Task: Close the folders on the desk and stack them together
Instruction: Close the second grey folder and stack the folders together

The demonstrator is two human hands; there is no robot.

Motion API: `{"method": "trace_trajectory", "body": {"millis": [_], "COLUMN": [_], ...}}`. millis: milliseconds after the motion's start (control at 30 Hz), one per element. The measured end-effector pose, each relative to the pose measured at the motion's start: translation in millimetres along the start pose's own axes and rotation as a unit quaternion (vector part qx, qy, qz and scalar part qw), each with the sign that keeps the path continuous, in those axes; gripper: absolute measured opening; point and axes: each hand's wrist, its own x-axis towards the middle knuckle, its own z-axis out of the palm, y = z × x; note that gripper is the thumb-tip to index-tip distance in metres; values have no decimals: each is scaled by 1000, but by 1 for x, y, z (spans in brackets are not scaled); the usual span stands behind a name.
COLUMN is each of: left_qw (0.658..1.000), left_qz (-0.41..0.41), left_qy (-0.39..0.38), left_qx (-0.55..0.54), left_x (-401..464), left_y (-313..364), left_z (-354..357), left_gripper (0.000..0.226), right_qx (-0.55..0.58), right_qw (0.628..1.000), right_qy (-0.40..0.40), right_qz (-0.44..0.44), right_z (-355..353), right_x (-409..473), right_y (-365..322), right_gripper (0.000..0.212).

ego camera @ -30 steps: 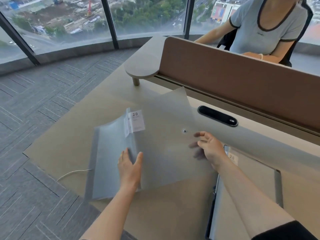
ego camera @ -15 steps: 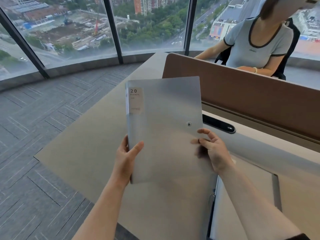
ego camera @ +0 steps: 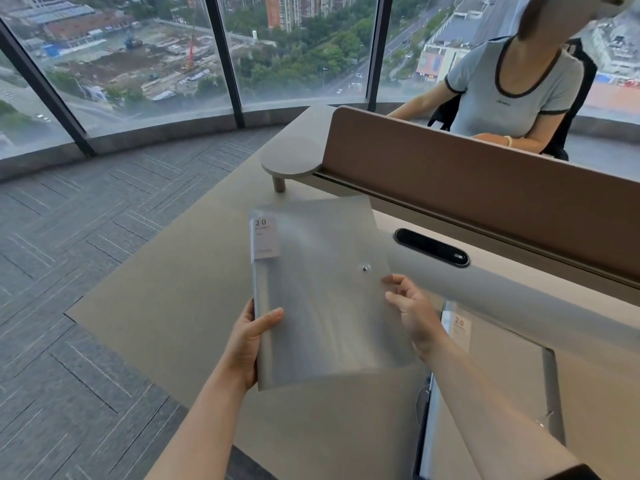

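A translucent grey folder (ego camera: 322,289) with a "20 pockets" label near its spine is closed and held above the desk (ego camera: 166,299). My left hand (ego camera: 249,341) grips its spine edge, thumb on the front cover. My right hand (ego camera: 412,313) holds its right edge, just below the snap button. A second folder (ego camera: 491,382) with the same label lies flat on the desk at the right, partly hidden by my right forearm.
A brown divider panel (ego camera: 485,188) runs along the desk's far side, with a black cable slot (ego camera: 433,251) before it. A person in a grey shirt (ego camera: 512,95) sits behind the panel. Carpet floor (ego camera: 86,237) and windows lie to the left.
The folder lay open on the desk a second ago; it has been closed, lifted upright in both hands, and is now tilted lower toward the desk.
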Motion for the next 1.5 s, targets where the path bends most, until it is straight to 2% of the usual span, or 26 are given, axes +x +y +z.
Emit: {"method": "trace_trajectory", "body": {"millis": [167,333,567,700,833,900,967,1033,1100,1200,1333,1433,1500], "left_qw": [998,994,986,976,954,928,888,833,773,716,656,630,618], "left_qz": [-55,-98,-139,-158,-139,-112,-93,-83,-65,-39,11,24,25], "left_qy": [12,39,87,125,165,192,227,250,246,195,34,-43,-64], "left_qx": [-4,18,40,84,207,299,389,486,581,669,754,775,783], "left_x": [1,-1,-3,-3,-2,0,1,1,1,6,19,31,38], "left_y": [-17,-35,-58,-76,-86,-89,-91,-93,-95,-98,-103,-109,-111], "left_z": [-21,-47,-74,-83,-83,-80,-74,-67,-59,-49,-32,-22,-19], "left_gripper": [51,70,53,38,26,35,54,71,79,86,79,78,77], "right_qx": [-35,-68,-161,-252,-347,-380,-417,-442,-450,-462,-475,-507,-553], "right_qw": [998,991,970,946,917,907,892,881,877,871,865,847,816], "right_qy": [-36,-47,-60,-71,-63,-55,-51,-47,-45,-47,-54,-69,-82], "right_qz": [48,104,170,189,184,175,169,165,161,157,155,143,147], "right_z": [12,26,38,40,44,45,45,45,46,45,44,41,35], "right_x": [-1,1,4,3,-3,-4,-3,-4,-5,-4,0,5,13], "right_y": [23,46,81,102,107,112,117,117,115,115,114,111,106], "right_gripper": [31,43,46,65,48,35,28,27,30,34,31,22,12]}}
